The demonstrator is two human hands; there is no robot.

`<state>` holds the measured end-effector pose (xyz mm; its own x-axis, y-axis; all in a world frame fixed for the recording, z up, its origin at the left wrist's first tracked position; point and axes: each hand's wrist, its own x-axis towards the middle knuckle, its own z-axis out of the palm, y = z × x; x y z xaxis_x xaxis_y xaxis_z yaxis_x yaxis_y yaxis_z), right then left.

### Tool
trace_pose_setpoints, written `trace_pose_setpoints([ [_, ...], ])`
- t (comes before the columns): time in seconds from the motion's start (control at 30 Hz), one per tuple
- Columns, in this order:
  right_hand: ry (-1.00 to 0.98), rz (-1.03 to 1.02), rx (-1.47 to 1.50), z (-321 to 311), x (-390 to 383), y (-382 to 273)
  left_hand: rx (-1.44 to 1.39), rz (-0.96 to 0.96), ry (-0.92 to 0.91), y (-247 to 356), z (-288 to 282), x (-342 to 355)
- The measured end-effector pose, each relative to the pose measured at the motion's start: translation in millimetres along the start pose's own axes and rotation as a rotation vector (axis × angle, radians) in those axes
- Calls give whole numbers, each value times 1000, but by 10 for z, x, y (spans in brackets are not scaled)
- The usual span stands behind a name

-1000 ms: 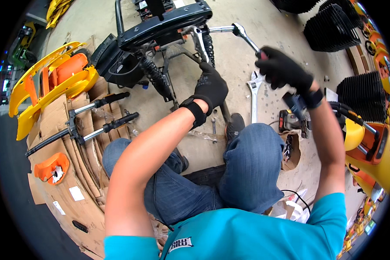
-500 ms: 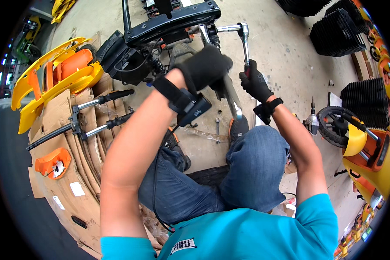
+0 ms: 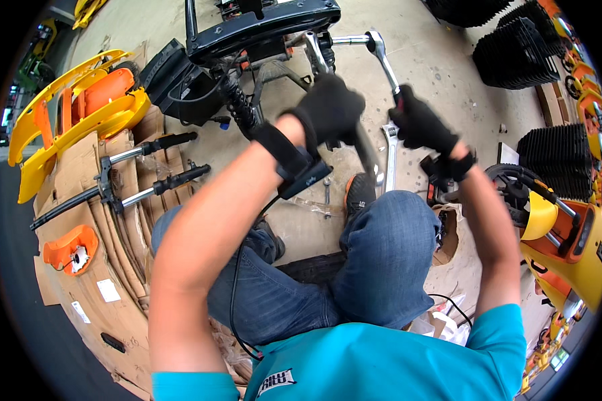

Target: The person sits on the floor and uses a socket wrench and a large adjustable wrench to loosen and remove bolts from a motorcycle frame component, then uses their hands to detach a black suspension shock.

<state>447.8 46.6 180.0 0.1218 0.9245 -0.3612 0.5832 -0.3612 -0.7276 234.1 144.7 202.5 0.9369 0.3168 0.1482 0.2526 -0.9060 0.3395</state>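
Observation:
My gloved left hand (image 3: 331,110) is closed around a long silver wrench-like bar (image 3: 316,53), whose upper end meets the black frame (image 3: 264,30). My gloved right hand (image 3: 421,122) grips the handle of a ratchet wrench (image 3: 383,57), its fingers slightly blurred. From the ratchet's head a horizontal extension (image 3: 349,40) runs left to the frame's lower side, beside a coil spring. Where it engages is hidden. Between my two hands, on the floor, lies an adjustable wrench (image 3: 390,157).
At left, flattened cardboard (image 3: 124,234) carries a fork assembly (image 3: 106,177) and an orange part (image 3: 73,250). Yellow body panels (image 3: 67,120) lie beyond it. Stacked black parts (image 3: 515,53) stand at right, near a wheel and yellow bodywork (image 3: 548,214). An open box (image 3: 450,234) sits by my right knee.
My right hand has swung the ratchet handle to the right and toward me. The adjustable wrench has come into fuller view. My left hand keeps its grip on the bar, shifting slightly.

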Motion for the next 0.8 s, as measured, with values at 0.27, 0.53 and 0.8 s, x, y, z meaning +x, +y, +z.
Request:
trace_pose_setpoints([
  [0.27, 93, -39, 105, 671, 407, 569, 60, -78, -274, 12, 15, -4],
  [0.53, -221, 97, -8, -659, -78, -903, -478, -805, 46, 179, 586, -93],
  [0.8, 87, -160, -49, 582, 211, 533, -394, 150, 256, -253, -397, -58],
])
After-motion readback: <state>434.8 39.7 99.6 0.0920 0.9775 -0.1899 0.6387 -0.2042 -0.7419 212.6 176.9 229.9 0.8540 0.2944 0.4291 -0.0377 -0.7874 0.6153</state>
